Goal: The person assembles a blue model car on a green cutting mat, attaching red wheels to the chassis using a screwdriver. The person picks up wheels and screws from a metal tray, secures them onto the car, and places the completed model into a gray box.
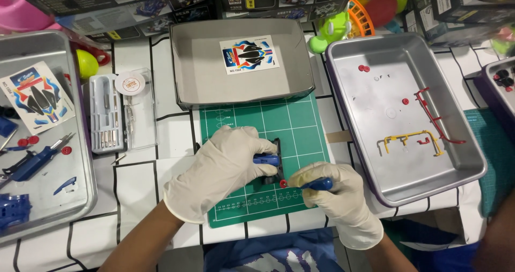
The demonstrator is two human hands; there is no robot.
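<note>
Both my hands wear pale rubber gloves and work over a green cutting mat (284, 122). My left hand (225, 165) grips a small dark model car chassis (272, 162) with blue parts, pressing it onto the mat. My right hand (330, 194) holds a blue-handled tool (317, 184) with its tip at a small red piece (282, 183) on the chassis's near end. The glove fingers hide most of the chassis.
A grey box lid (188, 79) with a sticker sheet (250, 54) lies behind the mat. A metal tray (472, 159) at right holds red and yellow sprues. A left tray (86, 159) holds blue parts and cutters. A clear tool case (123, 111) sits between.
</note>
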